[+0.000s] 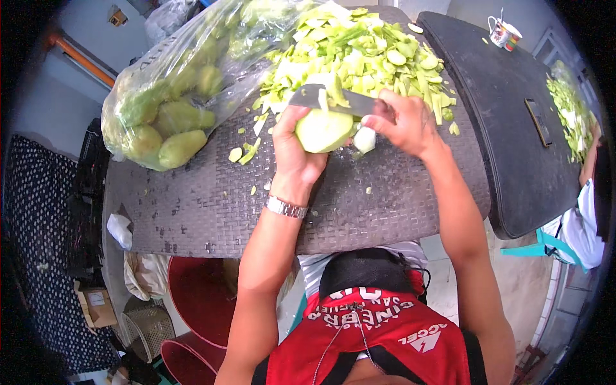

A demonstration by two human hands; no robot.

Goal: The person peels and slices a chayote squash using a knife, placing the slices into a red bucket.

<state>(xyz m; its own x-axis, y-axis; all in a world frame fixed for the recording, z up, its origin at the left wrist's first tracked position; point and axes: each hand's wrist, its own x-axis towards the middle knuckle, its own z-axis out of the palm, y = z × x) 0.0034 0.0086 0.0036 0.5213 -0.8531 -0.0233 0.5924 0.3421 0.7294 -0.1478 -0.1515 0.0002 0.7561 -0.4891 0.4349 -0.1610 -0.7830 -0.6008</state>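
My left hand point(299, 161), with a metal-band watch on its wrist, cradles a peeled pale-green fruit point(323, 132) that looks like an unripe papaya. In my right hand point(409, 122) is a broad-bladed knife point(358, 102), gripped by its dark reddish handle. Its blade lies across the top of the fruit, with green strips clinging to the metal. A small whitish piece point(365, 139) shows just below the right thumb; I cannot tell whether it is attached to the fruit. Beyond both hands, a large heap of green peelings and slices point(365, 53) covers the table's far part.
A clear plastic bag of whole green fruits point(163, 110) sits left on the woven-pattern table point(385, 202). The adjoining black table point(486, 96) holds mugs point(503, 34), a phone point(537, 121) and another peelings heap point(570, 113) near a person's arm point(589, 156). Red containers point(199, 298) stand below left.
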